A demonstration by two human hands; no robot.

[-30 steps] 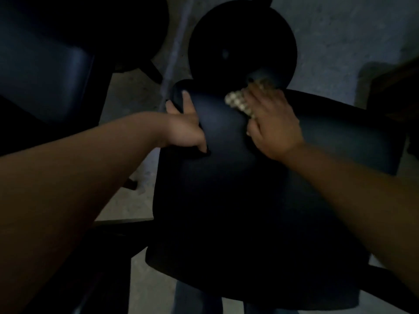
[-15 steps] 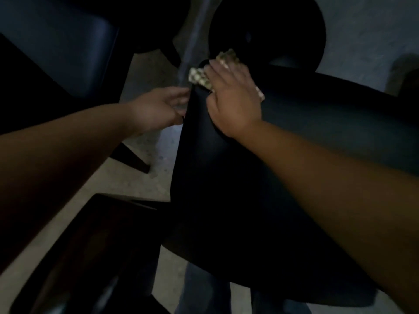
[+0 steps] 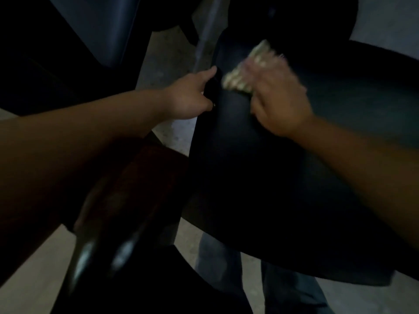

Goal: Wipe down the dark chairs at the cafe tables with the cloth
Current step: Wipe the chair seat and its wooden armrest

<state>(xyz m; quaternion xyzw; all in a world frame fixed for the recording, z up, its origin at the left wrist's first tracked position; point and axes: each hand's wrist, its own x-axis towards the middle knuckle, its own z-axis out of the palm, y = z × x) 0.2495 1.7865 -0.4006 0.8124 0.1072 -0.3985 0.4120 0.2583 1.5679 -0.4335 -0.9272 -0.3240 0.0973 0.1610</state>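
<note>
1. No brand, label or writing can be read; the picture is dim and blurred.
2. The left hand (image 3: pixel 190 96) reaches forward, its grip clasped around the left edge of the dark chair (image 3: pixel 260 177), thumb on top.
3. The right hand (image 3: pixel 278 103) lies palm down on the chair's upper left corner, blurred, fingers pressing the pale cloth (image 3: pixel 244 71) flat against it.
4. The floor (image 3: pixel 29 277) is pale concrete.

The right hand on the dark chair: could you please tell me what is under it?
Under the right hand lies a pale checked cloth, pressed onto the dark smooth chair. Only the cloth's far part shows beyond the blurred fingers; the rest, and the chair surface beneath, is covered.
</note>
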